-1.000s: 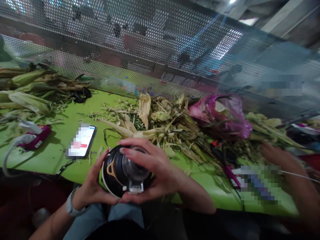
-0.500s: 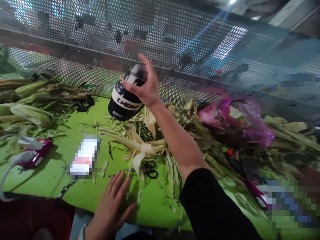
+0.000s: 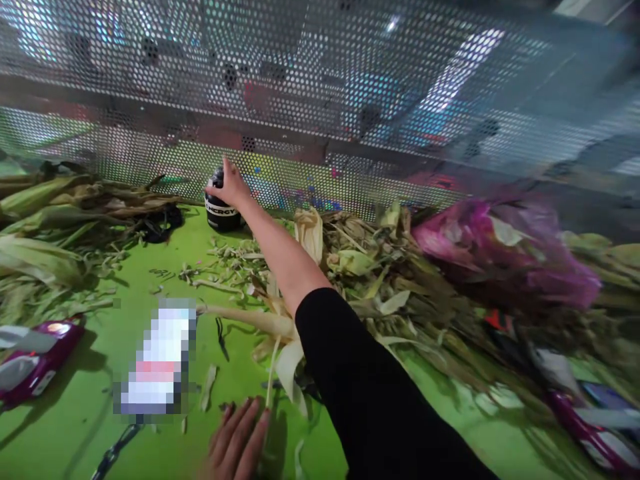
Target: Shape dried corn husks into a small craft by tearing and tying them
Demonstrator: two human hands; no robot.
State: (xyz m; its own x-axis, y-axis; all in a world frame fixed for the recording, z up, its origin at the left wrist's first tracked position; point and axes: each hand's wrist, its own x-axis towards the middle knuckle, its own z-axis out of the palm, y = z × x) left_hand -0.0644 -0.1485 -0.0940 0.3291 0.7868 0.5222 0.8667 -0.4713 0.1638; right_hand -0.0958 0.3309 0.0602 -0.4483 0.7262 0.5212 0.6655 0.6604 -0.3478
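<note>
My right hand (image 3: 231, 185) reaches far forward and is wrapped round the top of a black bottle (image 3: 220, 219) with a white band lettered "ENERGY". The bottle stands upright at the back of the green table (image 3: 165, 267), close to the perforated metal screen. My left hand (image 3: 239, 440) rests flat near the front edge, fingers stretched out and holding nothing. Just ahead of it lies a corn husk piece (image 3: 270, 323) with pale strips. Dark scissors (image 3: 313, 387) are mostly hidden behind my right sleeve.
A phone (image 3: 159, 360) with blurred screen lies left of centre. Purple power strips (image 3: 43, 360) sit at both sides. Dry husks (image 3: 50, 200) are heaped left and right, with a pink plastic bag (image 3: 500, 247) on the right pile. The perforated screen (image 3: 300, 100) closes off the back.
My right hand has carried the bottle forward and lowered it from a tilted hold in the air to upright on the table by the screen. My left hand stays flat. The view has shifted.
</note>
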